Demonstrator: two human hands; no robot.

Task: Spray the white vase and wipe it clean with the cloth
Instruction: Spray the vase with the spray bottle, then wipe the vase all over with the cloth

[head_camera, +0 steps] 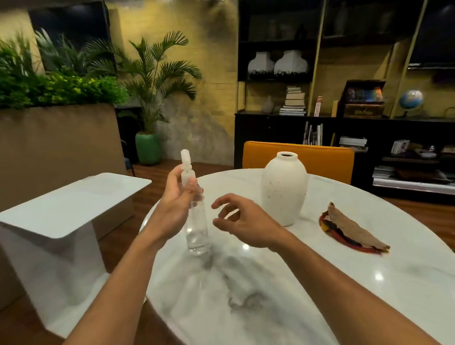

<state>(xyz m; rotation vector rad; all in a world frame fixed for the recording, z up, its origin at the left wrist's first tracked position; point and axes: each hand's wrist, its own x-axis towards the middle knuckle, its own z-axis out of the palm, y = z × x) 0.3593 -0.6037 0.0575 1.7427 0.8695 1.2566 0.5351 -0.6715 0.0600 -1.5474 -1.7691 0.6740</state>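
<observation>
white vase (284,188): upright, speckled | left hand (174,203): grips spray bottle (195,210)

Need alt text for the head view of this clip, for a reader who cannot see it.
A person's left hand holds a clear spray bottle upright above a white marble table, while the right hand hovers open beside it. Behind stands a white vase, with a folded cloth lying apart to its right.

Yellow brick wall (201,62) | dark shelving (278,41) | wood floor (433,216) | orange chair (327,160)
</observation>
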